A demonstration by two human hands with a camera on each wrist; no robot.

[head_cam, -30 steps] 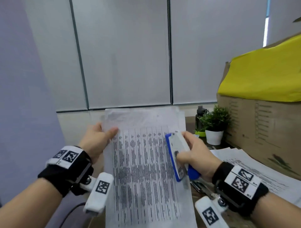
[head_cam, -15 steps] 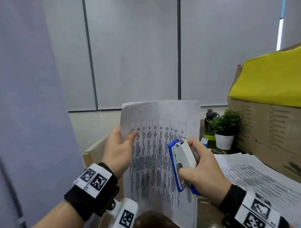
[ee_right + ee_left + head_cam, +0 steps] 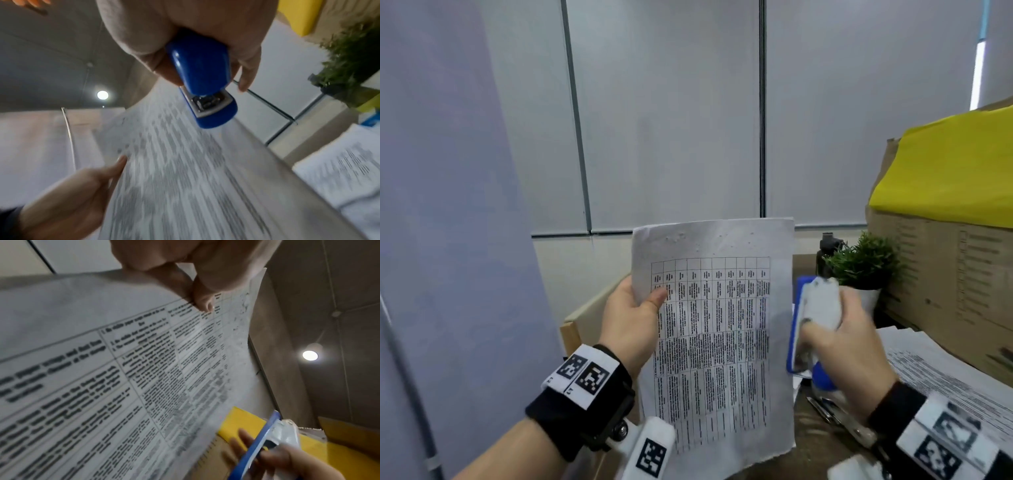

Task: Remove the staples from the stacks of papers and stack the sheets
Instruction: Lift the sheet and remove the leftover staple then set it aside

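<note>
A printed sheet with a table (image 3: 714, 339) is held upright in the air by its upper left edge; my left hand (image 3: 635, 310) pinches it between thumb and fingers, seen close in the left wrist view (image 3: 197, 293). Small staple holes dot its top margin. To the sheet's right, my right hand (image 3: 842, 342) grips a blue and white stapler (image 3: 810, 322), nose pointing up, just off the sheet's right edge. The right wrist view shows the stapler (image 3: 202, 81) above the sheet (image 3: 185, 178). A stack of printed sheets (image 3: 935, 370) lies on the desk at right.
A small potted plant (image 3: 863, 270) and a dark bottle (image 3: 827, 246) stand behind the stapler. A cardboard box with yellow paper on top (image 3: 948, 240) fills the right side. A metal tool (image 3: 839, 418) lies on the brown desk under my right wrist. A partition stands at left.
The sheet has been lifted from lying flat to standing upright in my left hand. My right hand with the stapler has moved off the page to its right edge.
</note>
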